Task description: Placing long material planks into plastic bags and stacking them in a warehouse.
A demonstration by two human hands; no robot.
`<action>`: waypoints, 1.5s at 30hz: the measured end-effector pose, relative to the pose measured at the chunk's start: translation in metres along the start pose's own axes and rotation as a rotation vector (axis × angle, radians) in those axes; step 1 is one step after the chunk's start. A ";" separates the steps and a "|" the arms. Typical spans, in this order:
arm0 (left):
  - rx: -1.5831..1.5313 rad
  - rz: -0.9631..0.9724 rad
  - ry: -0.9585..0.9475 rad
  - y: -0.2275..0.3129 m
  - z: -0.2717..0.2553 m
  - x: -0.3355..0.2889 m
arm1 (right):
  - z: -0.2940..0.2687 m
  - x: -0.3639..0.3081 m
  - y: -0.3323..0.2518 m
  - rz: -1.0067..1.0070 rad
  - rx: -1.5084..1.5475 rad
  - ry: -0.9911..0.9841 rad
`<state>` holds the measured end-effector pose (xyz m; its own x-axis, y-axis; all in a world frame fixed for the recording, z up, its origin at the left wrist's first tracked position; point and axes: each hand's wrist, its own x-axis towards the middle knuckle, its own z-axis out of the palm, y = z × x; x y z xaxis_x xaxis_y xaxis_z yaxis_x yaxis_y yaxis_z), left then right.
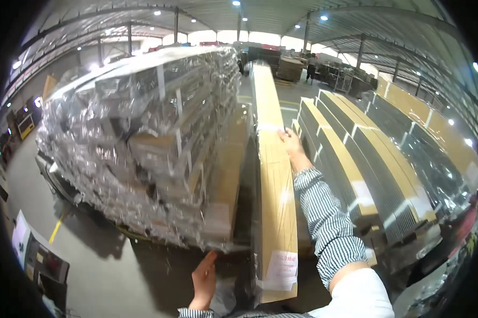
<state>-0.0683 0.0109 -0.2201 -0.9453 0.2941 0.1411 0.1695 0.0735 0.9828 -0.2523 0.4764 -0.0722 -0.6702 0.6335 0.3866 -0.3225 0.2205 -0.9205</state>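
A long, narrow bundle of flat tan cardboard [275, 185] runs away from me in the middle, bound with a white strap and with a white label at its near end. My right hand [291, 142] reaches along its right side, fingers bent over the top edge near the strap, closed on it. Lower down, my left hand [203, 276] is apart from the bundle, holding nothing. Its fingers are stretched out and point up. It is nearest the bottom corner of a big stack wrapped in clear plastic [138, 143].
Strapped cardboard bundles [374, 148] stand in rows at the right, some under plastic film. Flat cardboard [226, 196] lies beside the wrapped stack. A dark machine-like object [45, 262] is at the lower left. Far back, a person [310, 71] stands near racks.
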 end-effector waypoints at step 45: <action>-0.472 -0.054 0.024 0.030 0.000 -0.069 | 0.022 -0.530 -0.072 -0.033 -0.225 -0.269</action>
<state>0.0024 -0.0071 -0.2008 -0.9564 0.2792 0.0858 -0.0198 -0.3550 0.9347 0.1111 0.1084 -0.2093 -0.8240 0.4115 0.3895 -0.2113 0.4148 -0.8851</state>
